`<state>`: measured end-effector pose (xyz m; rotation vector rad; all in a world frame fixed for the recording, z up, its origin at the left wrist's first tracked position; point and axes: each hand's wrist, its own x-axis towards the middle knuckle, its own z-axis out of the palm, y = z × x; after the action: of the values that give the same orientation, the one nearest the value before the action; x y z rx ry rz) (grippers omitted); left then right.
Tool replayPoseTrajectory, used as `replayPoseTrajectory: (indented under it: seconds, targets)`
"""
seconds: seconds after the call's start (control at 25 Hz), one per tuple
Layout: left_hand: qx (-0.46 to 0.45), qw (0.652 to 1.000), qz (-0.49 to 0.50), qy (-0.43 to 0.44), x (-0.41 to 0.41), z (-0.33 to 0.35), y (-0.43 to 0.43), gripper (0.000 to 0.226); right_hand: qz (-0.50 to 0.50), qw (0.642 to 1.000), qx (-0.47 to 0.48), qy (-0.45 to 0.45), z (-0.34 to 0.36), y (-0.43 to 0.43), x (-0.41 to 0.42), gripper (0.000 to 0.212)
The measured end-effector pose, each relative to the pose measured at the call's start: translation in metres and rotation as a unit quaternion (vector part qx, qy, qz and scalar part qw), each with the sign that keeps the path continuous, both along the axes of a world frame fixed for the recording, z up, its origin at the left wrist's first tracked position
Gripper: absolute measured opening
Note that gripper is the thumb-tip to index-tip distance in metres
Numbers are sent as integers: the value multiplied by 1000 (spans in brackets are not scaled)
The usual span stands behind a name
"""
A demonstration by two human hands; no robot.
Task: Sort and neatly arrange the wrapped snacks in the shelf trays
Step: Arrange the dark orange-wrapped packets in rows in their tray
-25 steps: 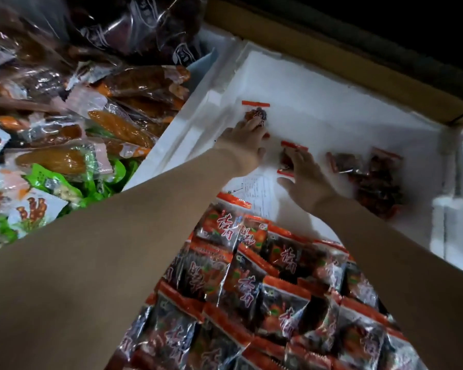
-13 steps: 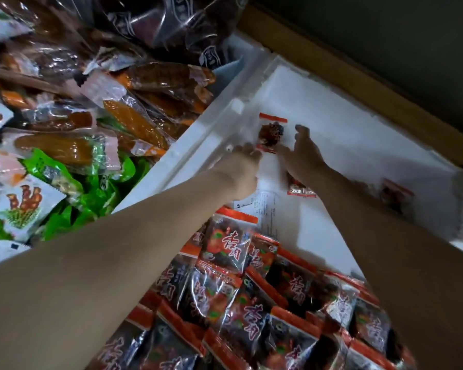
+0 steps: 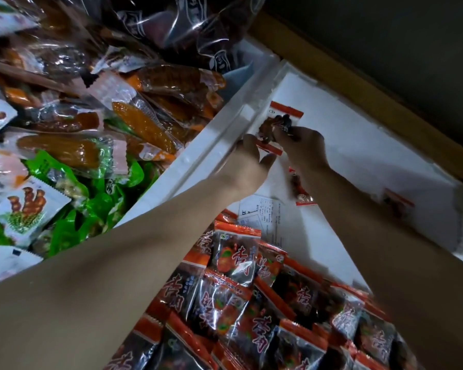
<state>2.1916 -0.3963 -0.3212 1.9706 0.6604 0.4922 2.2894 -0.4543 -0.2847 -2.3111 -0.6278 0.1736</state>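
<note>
A clear snack packet with red end strips [image 3: 285,117] lies in the far left corner of the white foam tray [image 3: 358,145]. My left hand [image 3: 251,162] pinches its near red edge between fingers and thumb. Fingertips of my right hand [image 3: 304,148] curl onto its dark middle from the right. A second packet of the same kind [image 3: 301,194] lies half hidden under my right wrist. A third packet [image 3: 397,202] lies blurred at the tray's right side. Several more packets of this kind [image 3: 251,289] are piled at the tray's near end.
A printed paper label [image 3: 262,209] lies on the tray floor beyond the pile. The neighbouring tray on the left is heaped with orange sausage packs [image 3: 142,126], green packs [image 3: 64,228] and dark bags [image 3: 187,25]. A wooden shelf edge [image 3: 358,84] runs behind the trays.
My right hand left the second packet and moved left onto the corner packet. My left hand slid from on top of that packet to its near edge.
</note>
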Motion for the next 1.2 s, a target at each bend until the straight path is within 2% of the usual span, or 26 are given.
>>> replayPoseTrajectory:
  seconds: [0.08, 0.16, 0.28, 0.36, 0.44, 0.48, 0.56, 0.68, 0.88, 0.96, 1.04, 1.12, 1.2]
  targets:
    - [-152, 983, 39, -93, 1, 12, -5, 47, 6, 998, 57, 1, 8, -22, -14, 24]
    - [-222, 966, 43, -127, -1, 22, -11, 48, 26, 995, 87, 40, 14, -42, -26, 23]
    - [-175, 974, 17, -146, -7, 26, -20, 24, 93, 990, 56, 94, 15, -60, -29, 27]
    - [-130, 982, 10, -137, -14, 26, -22, 16, 72, 997, 23, 33, 7, -68, -16, 21]
    - [-116, 986, 13, -120, -22, 27, -22, 15, 16, 997, -47, -54, -5, -76, -2, 43]
    - [-120, 986, 15, -116, -26, 28, -22, 16, 2, 993, -99, -62, -11, -78, 4, 57]
    - [-143, 984, 10, -110, -34, 33, -22, 17, -10, 984, -175, -35, -19, -79, 6, 75]
    - [-163, 981, -29, -102, -47, 43, -24, 19, -13, 988, -151, 19, -21, -79, 3, 84]
    - [-117, 985, -75, -102, -71, 48, -32, 14, -39, 998, -47, 25, -13, -94, -21, 32]
    - [-91, 990, -69, -88, -83, 49, -36, 10, -36, 999, 14, 8, -2, -106, -32, 20]
    - [-89, 990, -74, -76, -92, 51, -38, 8, -17, 996, 80, 35, 13, -122, -46, 13]
    - [-76, 991, -88, -62, -97, 54, -40, 14, 36, 993, 83, 69, 21, -140, -61, 10]
    - [-54, 991, -111, -41, -95, 58, -43, 22, 106, 992, 36, 64, 19, -159, -72, 6]
